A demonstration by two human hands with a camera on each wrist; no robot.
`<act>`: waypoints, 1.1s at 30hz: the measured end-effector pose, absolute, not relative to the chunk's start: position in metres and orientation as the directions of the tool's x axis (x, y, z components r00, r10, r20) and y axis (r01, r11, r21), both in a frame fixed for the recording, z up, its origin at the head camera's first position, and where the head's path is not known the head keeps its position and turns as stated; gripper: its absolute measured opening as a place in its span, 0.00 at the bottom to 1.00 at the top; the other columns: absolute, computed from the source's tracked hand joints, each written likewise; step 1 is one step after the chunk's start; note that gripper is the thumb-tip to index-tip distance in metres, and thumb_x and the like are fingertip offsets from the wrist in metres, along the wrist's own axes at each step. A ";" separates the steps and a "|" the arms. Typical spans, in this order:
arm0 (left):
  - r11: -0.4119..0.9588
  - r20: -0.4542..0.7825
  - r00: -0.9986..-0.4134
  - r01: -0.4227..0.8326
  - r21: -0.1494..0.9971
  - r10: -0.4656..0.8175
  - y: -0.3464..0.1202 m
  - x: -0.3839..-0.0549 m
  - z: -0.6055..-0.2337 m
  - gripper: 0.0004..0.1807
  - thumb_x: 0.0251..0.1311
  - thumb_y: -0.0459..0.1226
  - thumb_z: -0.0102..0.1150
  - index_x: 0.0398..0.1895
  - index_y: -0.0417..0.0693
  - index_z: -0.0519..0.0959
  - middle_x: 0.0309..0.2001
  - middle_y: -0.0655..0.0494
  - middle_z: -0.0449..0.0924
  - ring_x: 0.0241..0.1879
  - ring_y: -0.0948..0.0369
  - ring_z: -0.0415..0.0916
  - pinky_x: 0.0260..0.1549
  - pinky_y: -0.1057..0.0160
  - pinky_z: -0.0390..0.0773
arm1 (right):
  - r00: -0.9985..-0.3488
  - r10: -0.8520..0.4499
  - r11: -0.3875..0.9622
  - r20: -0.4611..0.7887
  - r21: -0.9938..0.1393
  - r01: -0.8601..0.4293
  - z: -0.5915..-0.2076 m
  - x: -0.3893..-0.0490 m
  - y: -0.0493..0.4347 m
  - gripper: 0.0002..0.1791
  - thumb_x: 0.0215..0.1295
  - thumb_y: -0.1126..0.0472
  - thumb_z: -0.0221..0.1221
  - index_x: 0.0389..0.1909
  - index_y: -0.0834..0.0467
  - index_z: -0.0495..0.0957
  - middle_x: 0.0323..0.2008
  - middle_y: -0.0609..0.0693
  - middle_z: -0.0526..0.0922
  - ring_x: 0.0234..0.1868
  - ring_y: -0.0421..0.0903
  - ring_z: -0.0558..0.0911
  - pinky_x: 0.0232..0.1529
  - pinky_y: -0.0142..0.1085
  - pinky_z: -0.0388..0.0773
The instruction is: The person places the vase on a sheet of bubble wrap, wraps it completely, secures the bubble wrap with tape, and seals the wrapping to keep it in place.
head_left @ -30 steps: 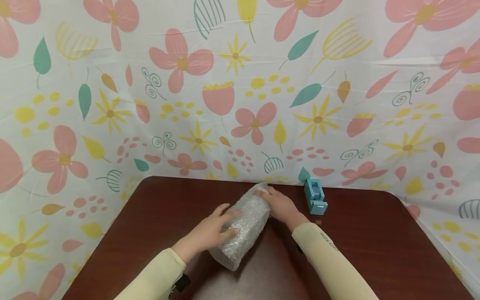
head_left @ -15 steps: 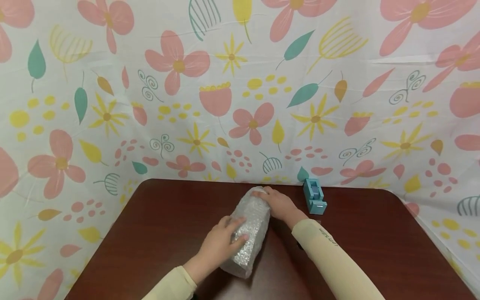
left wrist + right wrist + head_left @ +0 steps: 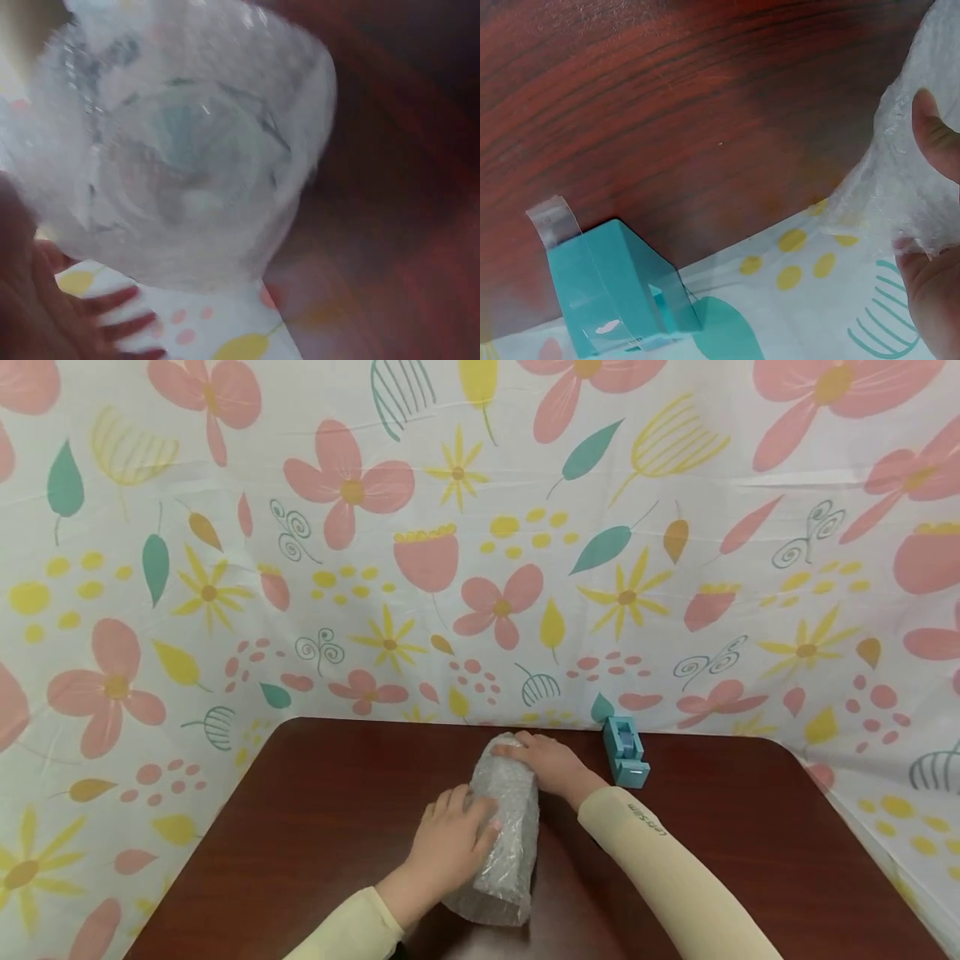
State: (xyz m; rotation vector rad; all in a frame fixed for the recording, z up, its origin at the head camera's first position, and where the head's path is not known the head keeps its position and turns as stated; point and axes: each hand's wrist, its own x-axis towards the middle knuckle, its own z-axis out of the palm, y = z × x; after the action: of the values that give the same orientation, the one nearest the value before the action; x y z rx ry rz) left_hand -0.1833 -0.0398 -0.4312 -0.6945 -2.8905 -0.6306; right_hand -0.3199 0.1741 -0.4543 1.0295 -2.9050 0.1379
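Note:
A long bundle of clear bubble wrap (image 3: 512, 839) lies lengthwise on the table, its near end facing me. In the left wrist view a round, see-through shape shows inside that bubble wrap (image 3: 202, 259); what it is I cannot tell. My left hand (image 3: 448, 843) rests against the bundle's left side near the front, and its fingers (image 3: 120, 300) look straight and spread in the blurred left wrist view. At the far end my right hand (image 3: 553, 766) grips the wrap, thumb (image 3: 932, 135) on one side and fingers on the other.
A blue tape dispenser (image 3: 626, 753) stands at the table's back edge, right of the bundle. A strip of clear tape (image 3: 555, 219) sticks out from it. The dark brown table (image 3: 337, 810) meets a flower-printed cloth (image 3: 480, 552) behind and at the sides.
The bundle's near end has swung right and toward me, so it now lies straighter. My left hand has moved along with it to the right; the right hand keeps to the far end.

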 end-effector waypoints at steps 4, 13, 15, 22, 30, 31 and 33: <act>0.785 0.189 -0.844 0.536 0.311 0.502 -0.038 -0.194 -0.435 0.24 0.78 0.45 0.47 0.70 0.43 0.70 0.74 0.41 0.69 0.72 0.45 0.70 0.63 0.43 0.78 | -0.784 -0.618 0.780 0.050 -0.083 -0.620 -0.452 -0.319 0.173 0.35 0.68 0.74 0.59 0.72 0.44 0.71 0.69 0.62 0.72 0.66 0.66 0.77 0.64 0.60 0.77; 0.766 0.212 -0.800 0.599 0.235 0.561 -0.036 -0.190 -0.441 0.24 0.79 0.45 0.44 0.72 0.49 0.71 0.75 0.47 0.68 0.74 0.49 0.69 0.64 0.47 0.79 | -0.801 -0.598 0.801 -0.023 -0.039 -0.597 -0.444 -0.323 0.164 0.40 0.69 0.77 0.56 0.73 0.37 0.68 0.75 0.60 0.67 0.73 0.65 0.71 0.68 0.60 0.73; 0.774 0.229 -0.810 0.585 0.244 0.540 -0.033 -0.189 -0.444 0.24 0.79 0.46 0.47 0.72 0.48 0.72 0.75 0.47 0.69 0.73 0.49 0.70 0.63 0.48 0.79 | -0.791 -0.612 0.791 -0.005 -0.012 -0.612 -0.444 -0.322 0.163 0.40 0.68 0.78 0.55 0.73 0.37 0.69 0.75 0.60 0.68 0.74 0.64 0.70 0.69 0.60 0.72; 0.795 0.310 -0.816 0.562 0.230 0.488 -0.032 -0.181 -0.454 0.26 0.76 0.51 0.51 0.69 0.47 0.75 0.72 0.46 0.73 0.70 0.50 0.74 0.60 0.48 0.82 | -0.800 -0.600 0.800 -0.004 -0.012 -0.600 -0.449 -0.322 0.153 0.41 0.72 0.76 0.53 0.74 0.33 0.66 0.77 0.58 0.64 0.78 0.63 0.64 0.71 0.62 0.69; 0.769 0.482 -0.704 0.633 0.091 0.522 -0.037 -0.172 -0.467 0.22 0.76 0.46 0.53 0.65 0.45 0.78 0.67 0.44 0.78 0.66 0.50 0.78 0.55 0.51 0.85 | -0.821 -0.570 0.821 -0.040 -0.035 -0.569 -0.449 -0.318 0.150 0.42 0.73 0.77 0.51 0.76 0.32 0.63 0.79 0.57 0.61 0.79 0.63 0.61 0.73 0.61 0.67; 0.769 0.486 -0.701 0.633 0.088 0.522 -0.037 -0.172 -0.468 0.22 0.76 0.46 0.53 0.64 0.45 0.78 0.67 0.44 0.78 0.66 0.50 0.78 0.55 0.51 0.85 | -0.824 -0.566 0.825 -0.039 -0.034 -0.565 -0.449 -0.318 0.150 0.42 0.73 0.76 0.51 0.76 0.32 0.63 0.79 0.57 0.61 0.79 0.63 0.61 0.73 0.62 0.67; 0.768 0.489 -0.702 0.634 0.096 0.518 -0.036 -0.173 -0.468 0.22 0.76 0.47 0.53 0.64 0.45 0.78 0.66 0.44 0.79 0.66 0.50 0.79 0.55 0.51 0.85 | -0.829 -0.558 0.830 -0.033 -0.033 -0.557 -0.450 -0.319 0.150 0.42 0.74 0.75 0.51 0.77 0.32 0.62 0.79 0.57 0.60 0.80 0.63 0.61 0.73 0.62 0.67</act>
State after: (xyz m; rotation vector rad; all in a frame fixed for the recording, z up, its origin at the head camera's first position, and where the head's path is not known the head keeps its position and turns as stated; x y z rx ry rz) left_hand -0.1731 -0.0360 -0.4676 -0.8707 -2.5224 -0.3576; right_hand -0.3185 0.1498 -0.4500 0.9288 -3.0441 0.0352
